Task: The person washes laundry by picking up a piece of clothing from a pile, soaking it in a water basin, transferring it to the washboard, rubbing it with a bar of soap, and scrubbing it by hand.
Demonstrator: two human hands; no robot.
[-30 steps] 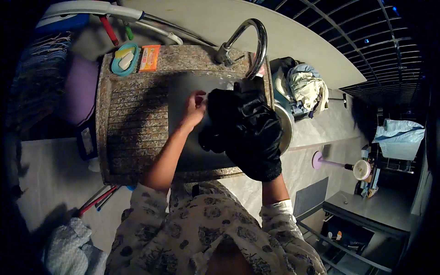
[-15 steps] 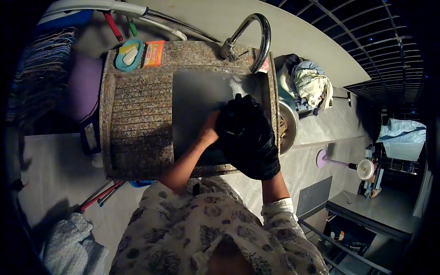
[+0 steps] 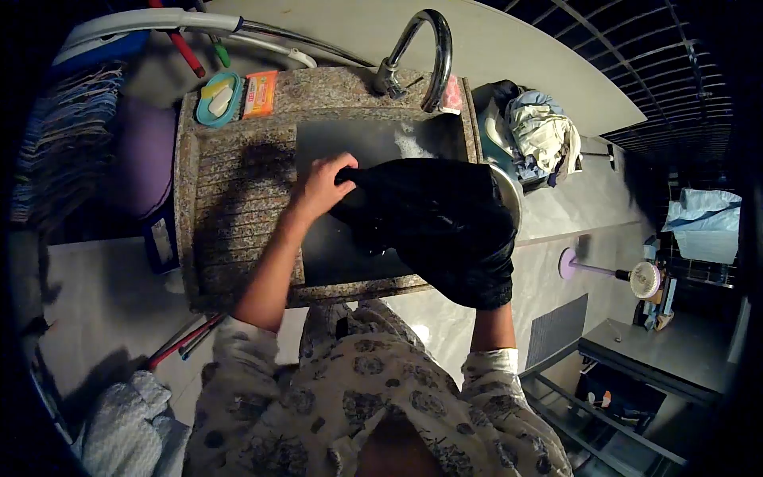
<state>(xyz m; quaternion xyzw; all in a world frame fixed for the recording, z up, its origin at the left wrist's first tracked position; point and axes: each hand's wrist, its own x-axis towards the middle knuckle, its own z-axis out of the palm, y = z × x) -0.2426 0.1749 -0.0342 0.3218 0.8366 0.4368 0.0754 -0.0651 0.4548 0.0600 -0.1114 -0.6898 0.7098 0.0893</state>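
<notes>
A black garment [image 3: 445, 219] is stretched across the sink basin [image 3: 326, 254], its surface dark and shiny. My left hand [image 3: 324, 184] pinches its left end between thumb and fingers, near the basin's left side. On the right, my forearm enters the garment's cuffed opening, so my right hand is hidden inside the black cloth. White suds lie in the basin below the chrome faucet [image 3: 441, 60].
The stone washboard [image 3: 238, 183] adjoins the basin. A blue soap dish [image 3: 216, 101] and an orange packet [image 3: 260, 94] sit on the back ledge. Piled clothes [image 3: 540, 135] and a metal bowl [image 3: 511, 199] stand to the right, with a purple-based fan [image 3: 644, 280] farther off.
My left hand has moved left and now pulls out one end of the garment. The bunched cloth has become stretched, and my right forearm has shifted slightly right.
</notes>
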